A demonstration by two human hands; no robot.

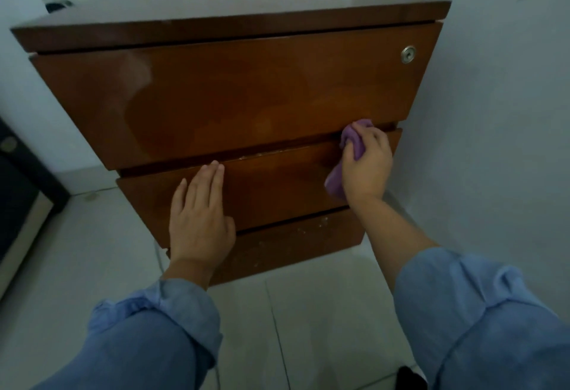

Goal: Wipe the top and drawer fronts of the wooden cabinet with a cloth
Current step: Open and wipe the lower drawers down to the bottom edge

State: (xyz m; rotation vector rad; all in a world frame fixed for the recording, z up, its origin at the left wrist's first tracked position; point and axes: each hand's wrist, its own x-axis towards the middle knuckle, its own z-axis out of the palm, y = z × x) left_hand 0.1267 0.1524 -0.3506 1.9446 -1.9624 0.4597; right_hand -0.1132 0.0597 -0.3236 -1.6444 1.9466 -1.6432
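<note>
A dark piece of furniture (18, 180) with a pale lower edge occupies the 9 o'clock margin, standing on the light tiled floor (92, 251). The wooden cabinet (234, 93) stands at centre against pale walls (499, 87), its glossy top (246, 4) toward 12 o'clock and three drawer fronts stacked below. The top drawer front (216, 96) is the tallest and reflects light at its left half; a round metal lock (408, 54) sits at its 2 o'clock corner. The left hand (199, 220) lies flat on the middle drawer front (262, 186), fingers extended and close together, gripping nothing, with fingertips at the drawer's upper edge. The bottom drawer front (293, 244) shows pale specks and worn patches near its upper edge. At 3 o'clock from the left hand, the right hand (367, 164) is closed around a bunched purple cloth (354, 146), pressing it against the right end of the middle drawer front at the gap beneath the top drawer; part of the cloth hangs below the palm. Both forearms wear rolled blue sleeves (462, 312) at 5 and 7 o'clock.
</note>
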